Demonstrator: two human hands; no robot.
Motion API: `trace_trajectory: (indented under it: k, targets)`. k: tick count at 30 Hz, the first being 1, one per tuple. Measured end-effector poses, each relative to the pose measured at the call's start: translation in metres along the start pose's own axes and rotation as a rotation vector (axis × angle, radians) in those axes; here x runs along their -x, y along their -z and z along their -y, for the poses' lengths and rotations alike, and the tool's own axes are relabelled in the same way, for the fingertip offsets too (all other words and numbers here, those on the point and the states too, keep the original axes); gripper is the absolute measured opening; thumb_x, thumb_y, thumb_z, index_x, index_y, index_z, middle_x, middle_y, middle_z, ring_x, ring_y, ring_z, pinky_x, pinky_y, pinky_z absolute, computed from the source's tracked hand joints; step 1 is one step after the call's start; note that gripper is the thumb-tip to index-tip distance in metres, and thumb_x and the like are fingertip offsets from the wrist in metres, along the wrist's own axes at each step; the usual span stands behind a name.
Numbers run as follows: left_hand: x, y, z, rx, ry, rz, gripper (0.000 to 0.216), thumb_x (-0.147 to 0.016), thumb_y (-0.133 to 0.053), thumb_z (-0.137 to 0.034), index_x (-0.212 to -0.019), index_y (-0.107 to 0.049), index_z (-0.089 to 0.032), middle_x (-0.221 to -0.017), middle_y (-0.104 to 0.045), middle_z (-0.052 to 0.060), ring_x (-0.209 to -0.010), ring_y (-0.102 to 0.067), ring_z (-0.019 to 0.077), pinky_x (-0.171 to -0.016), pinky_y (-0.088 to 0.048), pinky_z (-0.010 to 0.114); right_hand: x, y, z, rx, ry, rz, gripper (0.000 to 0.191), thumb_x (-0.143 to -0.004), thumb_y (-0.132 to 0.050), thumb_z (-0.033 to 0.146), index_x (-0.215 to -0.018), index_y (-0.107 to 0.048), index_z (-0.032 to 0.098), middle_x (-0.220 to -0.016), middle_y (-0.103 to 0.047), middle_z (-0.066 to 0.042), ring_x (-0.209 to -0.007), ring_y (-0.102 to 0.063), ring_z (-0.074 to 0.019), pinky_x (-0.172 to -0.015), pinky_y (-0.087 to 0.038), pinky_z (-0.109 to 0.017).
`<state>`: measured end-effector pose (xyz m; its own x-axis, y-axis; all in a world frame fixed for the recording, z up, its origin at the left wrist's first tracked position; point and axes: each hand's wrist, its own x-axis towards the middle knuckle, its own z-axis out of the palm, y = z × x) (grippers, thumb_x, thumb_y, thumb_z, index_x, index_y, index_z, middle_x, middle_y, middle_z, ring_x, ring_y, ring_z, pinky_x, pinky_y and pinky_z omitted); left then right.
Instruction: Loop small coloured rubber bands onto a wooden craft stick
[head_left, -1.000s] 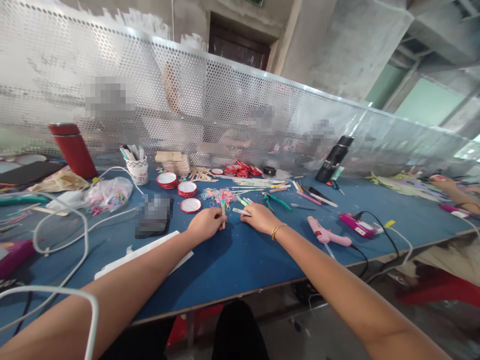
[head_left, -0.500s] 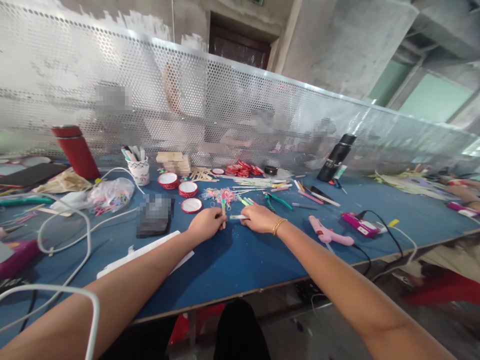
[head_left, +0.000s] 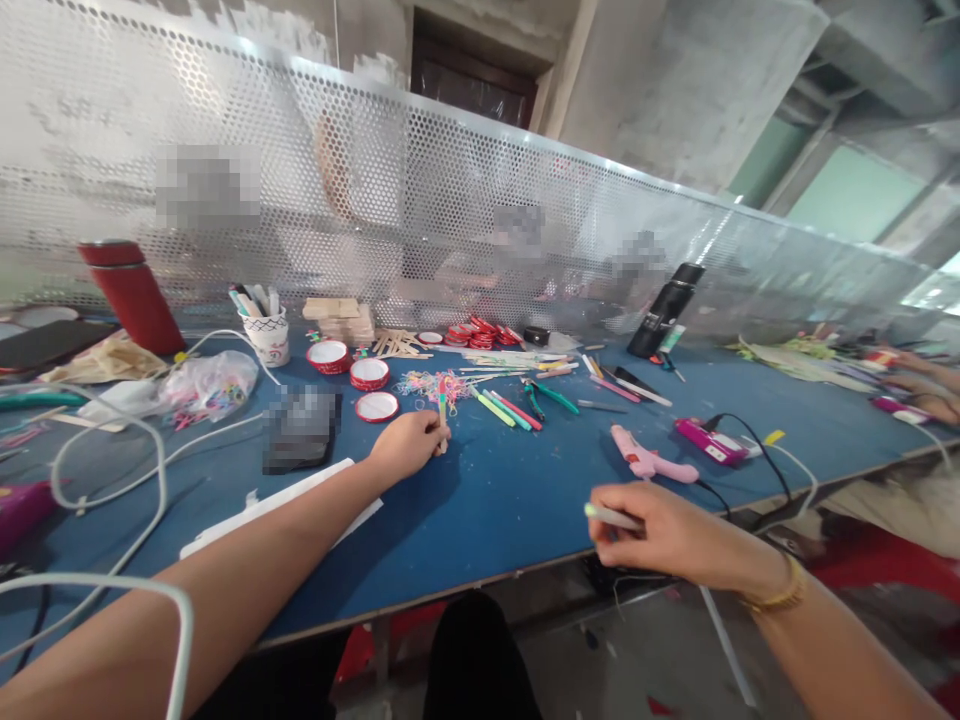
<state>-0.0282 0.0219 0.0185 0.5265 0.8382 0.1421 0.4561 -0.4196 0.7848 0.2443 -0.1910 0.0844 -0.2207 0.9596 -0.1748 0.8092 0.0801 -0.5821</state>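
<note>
Head view. The left hand (head_left: 409, 445) extends forward from the lower left, low over the blue surface (head_left: 480, 530); its grip is clamped on one craft stick (head_left: 442, 406). The right hand (head_left: 652, 528) enters from the lower right, near the front edge, well apart from the left; its grip is closed on one marker (head_left: 616, 517), pale yellow-green end pointing left.

Count: two flasks, one red flask (head_left: 131, 300) and one black flask (head_left: 664, 312); one pink glue gun (head_left: 649, 460); one patterned cup (head_left: 266, 337) of pens.

Craft stick: held roughly upright, near the pile of small coloured loops (head_left: 420, 384); pinkish-red upper end, teal band beneath, pale lower portion.
</note>
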Motion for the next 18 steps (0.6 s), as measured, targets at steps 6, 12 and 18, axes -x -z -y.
trace_trajectory:
  k: [6, 12, 18]
  targets:
    - [-0.002, 0.0, 0.001, -0.054, 0.002, 0.005, 0.025, -0.081, -0.051, -0.041, -0.07, -0.063, -0.021, -0.067, -0.068, 0.0, -0.059, -0.06, 0.0141, -0.055, -0.039, 0.024, 0.025, 0.014, -0.011, -0.002, -0.096, -0.051, 0.034, -0.087, -0.055, 0.054, -0.106, -0.066, 0.027, -0.087, -0.066, -0.003, -0.075, -0.06, -0.0174, -0.064, -0.043, -0.026]
    - [-0.001, 0.0, -0.004, 0.054, 0.029, -0.001, 0.028, -0.084, -0.047, -0.042, -0.075, -0.062, -0.02, -0.067, -0.067, 0.001, -0.059, -0.061, 0.0133, -0.054, -0.041, 0.023, -0.038, 0.013, 0.009, -0.162, 0.083, -0.172, 0.037, -0.094, -0.042, 0.048, -0.109, -0.06, 0.02, -0.089, -0.065, -0.004, -0.073, -0.06, -0.0144, -0.069, -0.048, -0.027]
    - [0.002, -0.002, -0.01, 0.202, 0.06, -0.101, 0.022, -0.087, -0.041, -0.038, -0.09, -0.055, -0.021, -0.073, -0.067, 0.002, -0.06, -0.061, 0.0136, -0.054, -0.045, 0.023, -0.137, 0.008, 0.016, -0.027, 0.157, -0.29, 0.031, -0.099, -0.036, 0.037, -0.094, -0.06, 0.017, -0.071, -0.061, 0.0, -0.062, -0.055, -0.0108, -0.061, -0.041, -0.022]
